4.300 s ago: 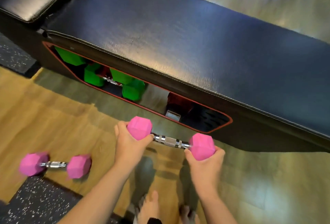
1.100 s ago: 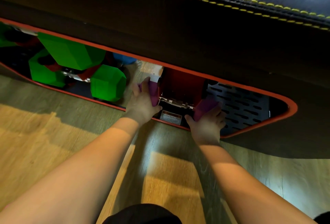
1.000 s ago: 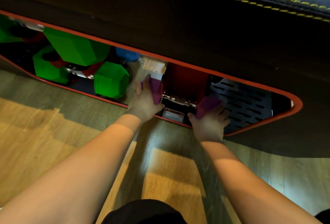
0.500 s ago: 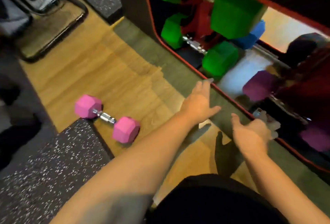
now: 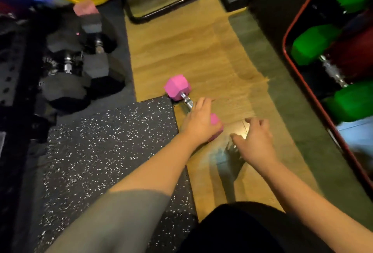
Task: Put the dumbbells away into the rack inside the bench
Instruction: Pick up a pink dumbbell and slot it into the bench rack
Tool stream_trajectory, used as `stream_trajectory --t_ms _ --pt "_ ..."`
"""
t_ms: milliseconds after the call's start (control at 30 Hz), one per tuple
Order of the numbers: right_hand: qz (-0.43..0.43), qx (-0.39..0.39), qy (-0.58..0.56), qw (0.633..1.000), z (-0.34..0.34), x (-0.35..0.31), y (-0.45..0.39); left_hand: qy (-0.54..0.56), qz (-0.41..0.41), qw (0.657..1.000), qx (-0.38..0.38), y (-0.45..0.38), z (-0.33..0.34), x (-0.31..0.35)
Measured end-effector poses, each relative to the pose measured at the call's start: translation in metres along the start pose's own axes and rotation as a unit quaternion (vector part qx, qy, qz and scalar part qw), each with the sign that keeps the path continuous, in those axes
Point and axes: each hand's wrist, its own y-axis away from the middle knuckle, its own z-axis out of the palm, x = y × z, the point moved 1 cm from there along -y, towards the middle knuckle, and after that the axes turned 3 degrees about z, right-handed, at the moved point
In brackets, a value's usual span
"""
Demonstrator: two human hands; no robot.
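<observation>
The left hand [image 5: 198,122] lies palm-down over the near end of a pink dumbbell [image 5: 177,88], fingers loosely bent across its handle and near head; whether it has closed around anything I cannot tell, as the palm hides the contact. The right hand [image 5: 255,141] hovers just right of it, fingers spread and slack, holding nothing.

By size: the bench [image 5: 268,20] fills the right edge, a matte black body with a thin red-rimmed opening [image 5: 302,83]. The floor is smooth wood-grain planking [image 5: 181,47] in the middle, with a black rubber mat [image 5: 105,147] flecked white on the near left. Far left, a dark cluster of grey-black hex dumbbells [image 5: 80,67] sits blurred; their number is unclear. A bent black metal tube frame [image 5: 167,8] lies at the far centre.

Inside the opening three glossy green hex heads [image 5: 312,46] show, with a knurled chrome handle between two of them. One pink dumbbell is on the floor, faceted heads and chrome bar, lying at the mat's corner, well left of the opening.

Half a second ago both hands were beside the opening and the pink dumbbell lay apart from them, untouched; now the view has swung left and the hands have reached it.
</observation>
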Motion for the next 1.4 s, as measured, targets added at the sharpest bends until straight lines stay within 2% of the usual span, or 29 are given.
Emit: stream_trajectory --t_ms 167,300,433,500,600,667,800,933,1067,1100,1167,1233,1267,1333,1400 --pt "-0.060 -0.031 0.070 0.995 0.011 -0.017 0.001 -0.018 -0.017 0.999 -0.024 0.010 -0.001 -0.017" --pt "-0.091 -0.115 0.068 0.987 0.024 -0.022 -0.006 -0.038 -0.079 0.993 -0.073 0.017 0.016 -0.031" --pt "-0.023 -0.191 -0.091 0.977 0.038 -0.024 -0.018 -0.020 -0.121 0.985 -0.123 0.015 0.037 -0.042" --pt "0.016 -0.191 -0.174 0.966 0.041 -0.023 -0.020 0.002 -0.128 0.986 -0.108 0.010 0.043 -0.042" --pt "0.082 -0.206 -0.249 0.943 0.040 -0.013 -0.025 -0.004 -0.135 0.987 -0.084 0.003 0.047 -0.037" --pt "0.125 -0.188 -0.287 0.931 0.043 -0.006 -0.030 -0.010 -0.139 0.987 -0.083 0.003 0.051 -0.030" --pt "0.139 -0.091 -0.199 0.966 0.044 0.005 -0.036 -0.010 -0.090 0.992 -0.085 0.020 0.079 0.000" --pt "0.159 -0.075 -0.088 0.980 0.037 0.036 -0.034 -0.005 -0.015 0.991 -0.133 0.043 0.111 0.045" --pt "0.138 -0.038 -0.020 0.990 0.025 0.078 -0.021 0.098 0.029 0.973 -0.208 0.048 0.111 0.056" --pt "0.125 -0.039 -0.006 0.991 0.022 0.081 -0.016 0.093 0.045 0.977 -0.189 0.044 0.105 0.050" --pt "0.099 -0.048 0.029 0.994 0.019 0.081 -0.008 0.009 0.083 0.995 -0.048 0.026 0.085 0.040" --pt "0.097 -0.043 0.048 0.993 0.018 0.078 -0.001 -0.072 0.049 0.992 0.096 -0.003 0.062 0.027" --pt "0.104 -0.037 0.045 0.993 0.019 0.077 0.002 -0.081 -0.005 0.990 0.118 -0.019 0.052 0.021" --pt "0.109 -0.026 0.039 0.993 0.021 0.077 0.006 -0.031 -0.140 0.988 0.056 -0.045 0.047 0.007" --pt "0.110 -0.022 0.025 0.993 0.022 0.078 0.007 -0.005 -0.197 0.980 -0.021 -0.058 0.056 -0.002"
